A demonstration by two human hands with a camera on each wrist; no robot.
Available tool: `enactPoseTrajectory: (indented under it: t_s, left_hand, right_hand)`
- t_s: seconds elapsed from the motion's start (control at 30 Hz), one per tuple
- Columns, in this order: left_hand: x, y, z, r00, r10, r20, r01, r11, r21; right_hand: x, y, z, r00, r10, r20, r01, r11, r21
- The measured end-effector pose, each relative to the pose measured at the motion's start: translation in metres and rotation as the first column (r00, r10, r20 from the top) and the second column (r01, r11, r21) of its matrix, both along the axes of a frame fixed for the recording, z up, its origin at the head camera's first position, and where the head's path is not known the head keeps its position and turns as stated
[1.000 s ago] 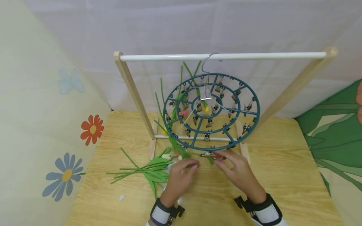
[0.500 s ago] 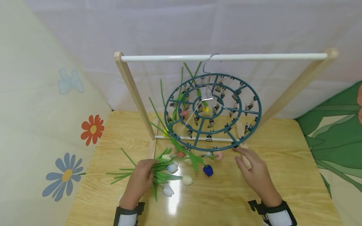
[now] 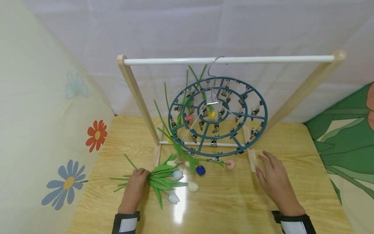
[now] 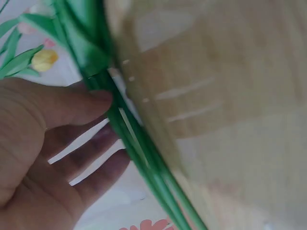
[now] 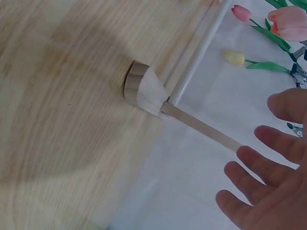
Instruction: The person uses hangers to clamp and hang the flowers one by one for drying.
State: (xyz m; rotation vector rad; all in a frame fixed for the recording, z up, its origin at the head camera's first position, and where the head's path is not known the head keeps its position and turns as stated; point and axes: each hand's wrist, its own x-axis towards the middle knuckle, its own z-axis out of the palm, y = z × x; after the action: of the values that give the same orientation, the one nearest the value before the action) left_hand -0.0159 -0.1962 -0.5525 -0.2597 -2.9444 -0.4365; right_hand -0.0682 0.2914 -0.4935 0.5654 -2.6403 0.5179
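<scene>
The bundle of tulip stems (image 3: 159, 178) beside the round hanger (image 3: 217, 115) is now gripped by the left hand (image 3: 132, 188); the right hand (image 3: 273, 182), withdrawn from the hanger's rim, is held flat, holding nothing, above the desk (image 3: 292, 156).

On the table (image 3: 263, 208), the rack (image 3: 137, 94) stands at the back with the hanger (image 3: 217, 115) hung from its bar, the tulips (image 3: 163, 182) lying front-left under the left hand (image 3: 134, 188), right hand (image 3: 274, 182) front-right.

Left wrist view: stems (image 4: 144, 158) blurred.
</scene>
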Motion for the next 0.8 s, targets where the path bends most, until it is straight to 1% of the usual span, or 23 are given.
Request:
enactPoseTrajectory:
  t_s: [0.1, 0.2, 0.3, 0.4, 0.5, 0.63, 0.8]
  left_hand:
    - [0.0, -0.001, -0.003, 0.998, -0.013, -0.06, 0.011, 0.999, -0.038]
    - [0.0, -0.002, -0.004, 0.995, -0.026, -0.1, 0.019, 0.998, -0.061]
    - [0.001, -0.004, -0.003, 0.992, -0.029, -0.121, 0.022, 0.998, -0.057]
    - [0.002, -0.005, -0.001, 0.989, -0.032, -0.143, 0.028, 0.999, -0.028]
    - [0.002, -0.002, 0.006, 0.982, -0.051, -0.184, 0.051, 0.999, -0.003]
    - [0.0, 0.008, 0.018, 0.967, -0.087, -0.238, 0.09, 0.996, -0.001]
    - [-0.002, 0.028, 0.028, 0.96, -0.133, -0.248, 0.136, 0.991, -0.004]
  right_hand:
    - [0.002, 0.001, -0.004, 1.0, 0.007, 0.014, -0.007, 1.0, 0.01]
    - [0.004, 0.001, -0.006, 0.999, 0.004, 0.041, -0.005, 1.0, 0.015]
    - [0.007, -0.001, -0.008, 0.997, 0.002, 0.075, -0.004, 1.0, 0.02]
    - [0.011, -0.004, -0.01, 0.994, 0.009, 0.108, -0.011, 1.0, 0.017]
    - [0.016, -0.01, -0.009, 0.992, 0.023, 0.121, -0.023, 1.0, 0.002]
    - [0.02, -0.022, -0.008, 0.993, 0.048, 0.111, -0.046, 0.999, -0.022]
    - [0.024, -0.038, -0.002, 0.993, 0.083, 0.089, -0.082, 0.997, -0.016]
